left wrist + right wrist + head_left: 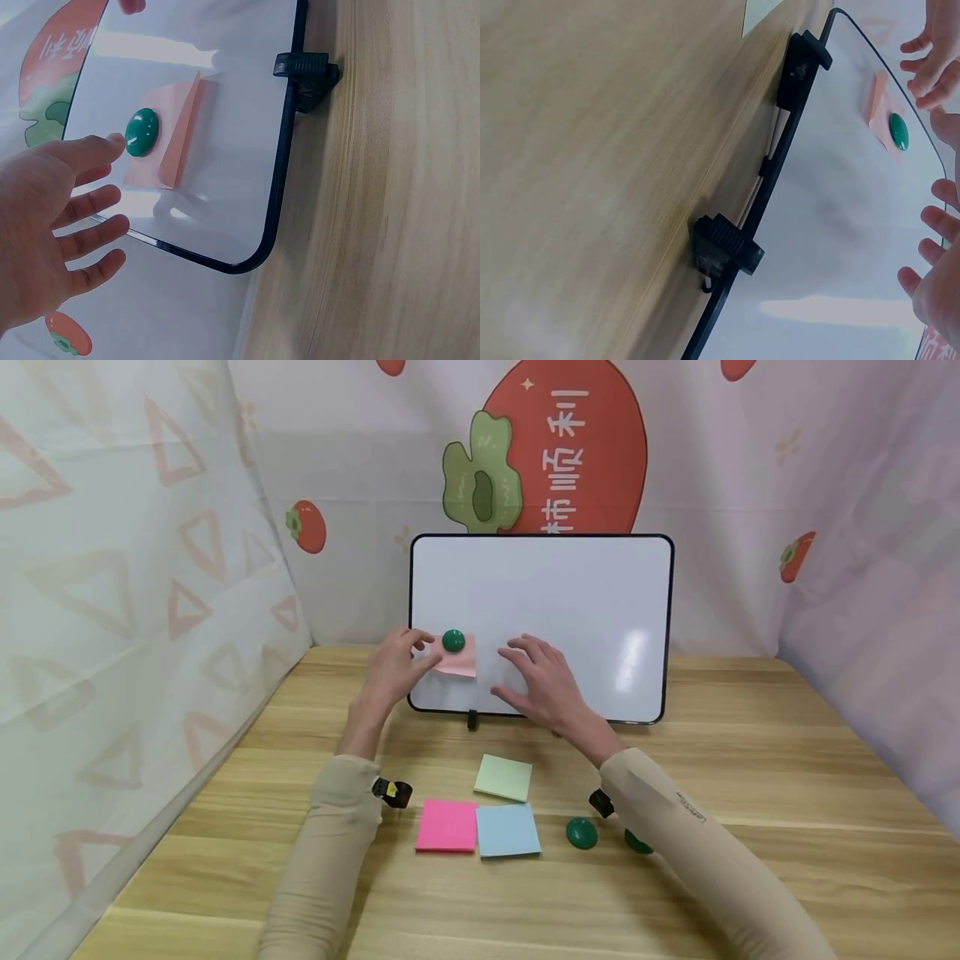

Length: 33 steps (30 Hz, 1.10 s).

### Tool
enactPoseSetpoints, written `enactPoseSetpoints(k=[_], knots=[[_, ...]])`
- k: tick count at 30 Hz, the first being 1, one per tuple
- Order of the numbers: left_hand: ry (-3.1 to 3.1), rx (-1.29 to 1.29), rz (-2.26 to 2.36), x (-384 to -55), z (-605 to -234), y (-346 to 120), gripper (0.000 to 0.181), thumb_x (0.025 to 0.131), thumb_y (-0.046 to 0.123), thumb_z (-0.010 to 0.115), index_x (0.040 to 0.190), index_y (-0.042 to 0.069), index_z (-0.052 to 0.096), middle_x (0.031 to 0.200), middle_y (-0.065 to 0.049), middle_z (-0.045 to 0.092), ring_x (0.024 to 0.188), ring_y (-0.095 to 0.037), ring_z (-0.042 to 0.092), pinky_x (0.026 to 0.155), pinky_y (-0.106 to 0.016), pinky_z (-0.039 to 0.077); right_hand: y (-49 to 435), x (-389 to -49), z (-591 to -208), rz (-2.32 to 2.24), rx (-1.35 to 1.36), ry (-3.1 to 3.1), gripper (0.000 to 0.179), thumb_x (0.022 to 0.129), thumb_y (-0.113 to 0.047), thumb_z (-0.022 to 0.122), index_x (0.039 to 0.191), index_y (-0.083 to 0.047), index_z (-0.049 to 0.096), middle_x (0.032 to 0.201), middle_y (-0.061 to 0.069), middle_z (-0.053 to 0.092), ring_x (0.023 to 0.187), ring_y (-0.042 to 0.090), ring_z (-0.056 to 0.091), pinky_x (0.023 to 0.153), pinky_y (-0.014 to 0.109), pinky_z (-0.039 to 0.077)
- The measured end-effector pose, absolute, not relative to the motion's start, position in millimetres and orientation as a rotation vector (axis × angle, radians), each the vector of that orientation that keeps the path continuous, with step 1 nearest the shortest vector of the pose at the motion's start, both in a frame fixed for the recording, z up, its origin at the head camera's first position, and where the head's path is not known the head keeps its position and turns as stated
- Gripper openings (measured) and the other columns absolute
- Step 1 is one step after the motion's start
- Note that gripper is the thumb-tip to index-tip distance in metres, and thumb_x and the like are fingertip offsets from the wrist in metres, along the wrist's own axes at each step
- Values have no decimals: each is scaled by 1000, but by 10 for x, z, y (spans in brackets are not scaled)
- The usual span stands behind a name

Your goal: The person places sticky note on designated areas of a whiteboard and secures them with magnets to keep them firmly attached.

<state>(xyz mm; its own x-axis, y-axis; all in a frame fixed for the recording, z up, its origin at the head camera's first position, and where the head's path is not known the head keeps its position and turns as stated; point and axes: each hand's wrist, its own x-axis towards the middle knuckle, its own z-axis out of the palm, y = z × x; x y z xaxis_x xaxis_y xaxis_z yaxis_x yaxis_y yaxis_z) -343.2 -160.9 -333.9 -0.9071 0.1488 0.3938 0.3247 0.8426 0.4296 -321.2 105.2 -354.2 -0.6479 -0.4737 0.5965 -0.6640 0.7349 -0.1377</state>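
Note:
A pink sticky note is on the lower left of a black-framed whiteboard, with a round green magnet over its upper part. In the left wrist view the note's lower edge lifts away from the board. My left hand is beside the magnet, fingers spread and holding nothing; its thumb tip comes near the magnet in that view. To the right of the note, my right hand hovers before the board with relaxed, parted fingers and nothing in them.
Green, bright pink and blue sticky pads lie on the wooden table. Right of them is a green magnet; another is partly hidden by the right sleeve. Black clips support the board's lower edge.

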Motion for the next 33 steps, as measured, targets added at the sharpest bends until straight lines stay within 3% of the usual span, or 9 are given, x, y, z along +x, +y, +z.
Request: enactPoseSetpoints(k=[15,27,33], knots=[[-2799,-414,-734,-3292,-3286,-1580,40,95,37,66,128,14,63,121,-8,61,104,-27,59,85,-43,51,1310,-2926,-3612,534,922,-2380,60,86,-39,76,133,-6,60,137,14,55,137,35,43,108,58,36],[-2921,-672,-715,-3212,-3223,-1562,50,90,43,71,131,17,60,128,-3,59,112,-26,60,95,-46,49,1440,-2755,-3607,635,947,-2424,62,86,-37,77,137,-8,57,140,14,53,139,34,40,110,59,34],[-2999,-713,-750,-3148,-3209,-1582,48,90,42,71,128,15,63,124,-6,63,111,-25,59,93,-45,48,1521,-2670,-3600,647,957,-2452,63,86,-37,77,137,-7,57,142,14,52,142,34,38,111,58,33]])
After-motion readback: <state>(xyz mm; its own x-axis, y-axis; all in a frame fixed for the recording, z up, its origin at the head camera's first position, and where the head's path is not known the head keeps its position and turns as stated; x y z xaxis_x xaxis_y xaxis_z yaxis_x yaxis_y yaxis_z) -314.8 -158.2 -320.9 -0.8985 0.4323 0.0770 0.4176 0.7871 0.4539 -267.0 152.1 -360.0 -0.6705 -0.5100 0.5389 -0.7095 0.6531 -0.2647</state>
